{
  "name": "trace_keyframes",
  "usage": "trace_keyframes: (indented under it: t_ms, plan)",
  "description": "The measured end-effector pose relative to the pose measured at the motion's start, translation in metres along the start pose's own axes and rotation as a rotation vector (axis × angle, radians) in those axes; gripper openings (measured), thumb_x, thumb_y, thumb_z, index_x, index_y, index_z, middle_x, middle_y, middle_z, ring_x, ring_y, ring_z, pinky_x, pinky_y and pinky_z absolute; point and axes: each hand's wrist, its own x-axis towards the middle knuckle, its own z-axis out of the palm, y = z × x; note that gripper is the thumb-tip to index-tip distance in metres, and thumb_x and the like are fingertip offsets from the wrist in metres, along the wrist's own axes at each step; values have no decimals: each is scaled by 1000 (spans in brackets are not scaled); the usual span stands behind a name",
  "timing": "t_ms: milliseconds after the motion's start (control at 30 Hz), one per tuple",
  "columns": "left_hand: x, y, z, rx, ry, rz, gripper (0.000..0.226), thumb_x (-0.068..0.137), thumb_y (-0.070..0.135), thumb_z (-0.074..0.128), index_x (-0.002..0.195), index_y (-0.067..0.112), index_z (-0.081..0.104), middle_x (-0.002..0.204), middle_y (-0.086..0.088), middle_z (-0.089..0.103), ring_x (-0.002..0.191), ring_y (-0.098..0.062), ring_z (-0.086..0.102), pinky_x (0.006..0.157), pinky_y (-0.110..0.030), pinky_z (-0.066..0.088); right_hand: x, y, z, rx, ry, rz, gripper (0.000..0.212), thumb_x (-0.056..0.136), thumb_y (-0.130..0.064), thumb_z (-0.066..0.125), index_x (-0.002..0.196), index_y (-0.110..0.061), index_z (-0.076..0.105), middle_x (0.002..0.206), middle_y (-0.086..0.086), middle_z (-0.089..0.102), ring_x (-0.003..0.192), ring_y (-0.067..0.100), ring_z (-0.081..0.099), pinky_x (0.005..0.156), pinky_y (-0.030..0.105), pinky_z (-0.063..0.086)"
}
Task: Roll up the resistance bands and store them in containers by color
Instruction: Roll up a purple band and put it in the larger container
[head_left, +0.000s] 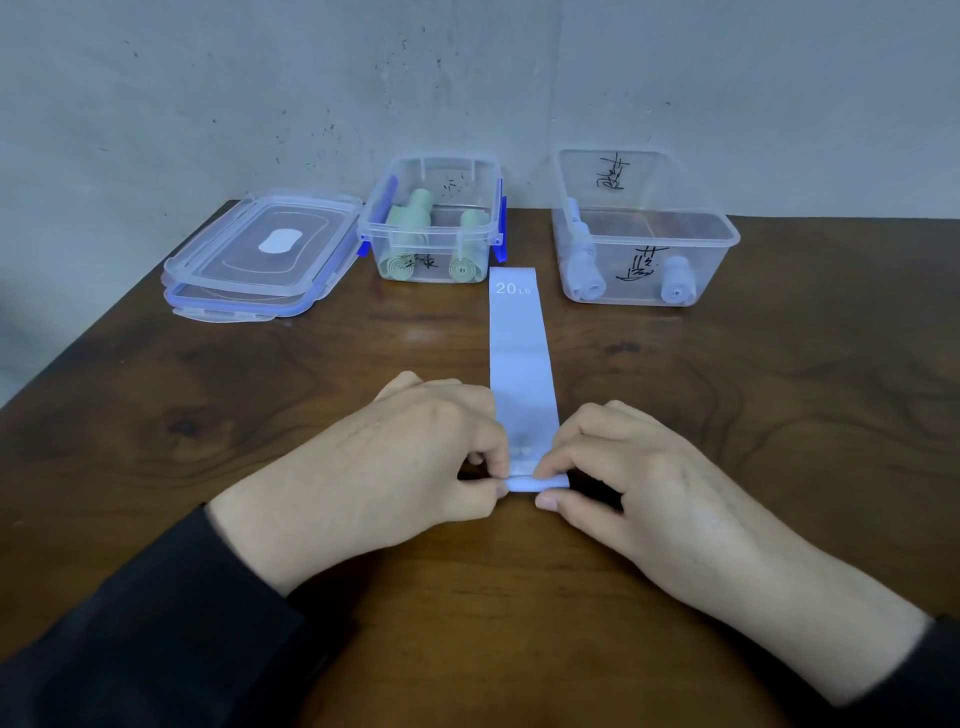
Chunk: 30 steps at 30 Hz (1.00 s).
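1. At the middle of the dark brown wood-grain tabletop (208, 415), a pale blue flat elastic resistance band (519, 353) lies stretched lengthwise from the near centre toward the far edge. Its far end bears the white print "20 LB" and lies between the two containers.
2. The near end of the band is turned over into a small tight roll. The left hand (415, 457) pinches the left end of this roll between thumb and curled fingers. The right hand (639, 478) pinches the right end in the same manner. Both forearms rest toward the near edge; dark sleeves cover them.
3. Along the far edge, near the middle, stands a clear plastic container with blue side clips (434, 223). It holds several rolled pale green bands (400, 267) and carries black handwriting on its front wall.
4. To its right, apart from it, stands a larger clear plastic container without clips (644, 234). It holds rolled pale blue bands (675, 286) and also carries black handwriting.
5. Toward the far left corner, two clear rectangular lids with blue seals (260, 254) lie stacked, the upper one touching the clipped container.
6. Behind the far edge rises a grey plastered wall (260, 93) marked with small dark specks.
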Motion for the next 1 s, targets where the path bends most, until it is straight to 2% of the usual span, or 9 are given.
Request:
trace_keyframes:
  t_ms: [67, 200, 433, 567, 667, 767, 900, 1000]
  plan:
    - [0, 1, 0, 17, 14, 5, 8, 88, 43, 67, 91, 35, 69, 88, 16, 52, 92, -2, 49, 90, -20, 27, 1, 0, 0, 16, 3, 15, 11, 89, -35, 69, 97, -28, 74, 92, -21, 54, 88, 4, 50, 78, 19, 46]
    - [-2, 1, -1, 19, 14, -1, 10, 88, 45, 63, 88, 42, 54, 91, 16, 50, 90, 0, 46, 86, -15, 27, 4, 0, -1, 40, -13, 26, 11, 93, -33, 66, 95, -28, 75, 91, -19, 56, 89, 5, 52, 80, 20, 45]
    - [0, -1, 1, -44, 23, -49, 9, 90, 46, 61, 85, 39, 60, 92, 16, 53, 95, -2, 50, 94, -24, 34, 8, 1, -6, 95, -36, 77, 6, 92, -33, 64, 87, -34, 67, 83, -19, 56, 90, 7, 54, 76, 20, 45]
    - [0, 0, 2, -69, 56, -64, 9, 90, 40, 62, 83, 38, 56, 93, 15, 53, 96, -2, 47, 92, -22, 33, 7, 1, -4, 44, -4, 61, 15, 93, -38, 58, 93, -35, 73, 90, -22, 55, 92, 5, 52, 78, 20, 46]
    - [0, -1, 0, -83, 48, -70, 6, 89, 41, 63, 86, 36, 62, 94, 15, 54, 98, -2, 47, 93, -22, 33, 7, 2, -4, 25, -2, 48, 24, 90, -45, 59, 100, -31, 75, 92, -21, 55, 90, 3, 52, 77, 22, 50]
    - [1, -3, -1, -58, -1, -83, 13, 86, 49, 66, 93, 40, 61, 97, 17, 52, 100, 0, 45, 93, -19, 32, 8, 4, -1, 3, 32, 34, 17, 89, -37, 68, 100, -25, 76, 91, -19, 55, 86, 2, 51, 73, 24, 52]
    - [3, -2, 0, -66, 4, -84, 7, 89, 47, 63, 94, 41, 61, 97, 18, 52, 101, 0, 45, 89, -13, 29, 10, 4, 1, 15, 45, 29, 22, 92, -40, 57, 97, -26, 73, 88, -20, 55, 83, 2, 50, 72, 24, 49]
    - [3, -4, 2, -66, 27, -74, 9, 91, 45, 62, 94, 37, 66, 93, 18, 53, 98, -2, 48, 91, -18, 32, 11, 4, -1, 5, 36, 21, 12, 92, -38, 60, 94, -30, 69, 88, -19, 56, 83, 3, 51, 72, 25, 49]
